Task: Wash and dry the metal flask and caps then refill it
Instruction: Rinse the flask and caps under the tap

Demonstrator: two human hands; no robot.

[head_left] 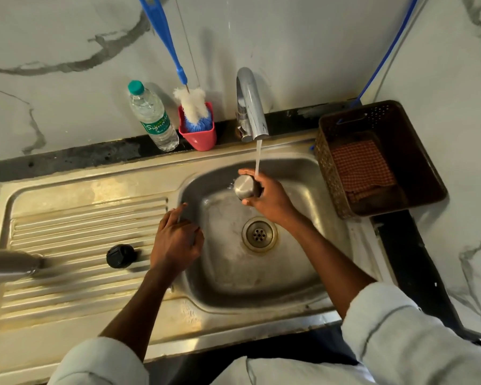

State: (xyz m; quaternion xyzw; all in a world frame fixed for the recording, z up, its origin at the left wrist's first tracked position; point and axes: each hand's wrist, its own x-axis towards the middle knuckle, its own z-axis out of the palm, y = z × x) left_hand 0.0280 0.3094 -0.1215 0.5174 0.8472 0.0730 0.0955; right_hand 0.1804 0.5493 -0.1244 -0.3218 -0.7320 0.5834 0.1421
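Two hands over sink (303,273): right hand (270,197) grips steel cap (244,187) under tap (252,107) stream; left hand (175,240) loosely spread, holding nothing, on basin's left edge. Black cap (120,255) on drainboard, left.

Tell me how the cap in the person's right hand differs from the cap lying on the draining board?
The metal cap is shiny bare steel; the black cap is dark and ribbed. The metal cap is held in the right hand under running tap water; the black cap sits on the draining board, untouched. The left hand holds neither. Both caps are round.
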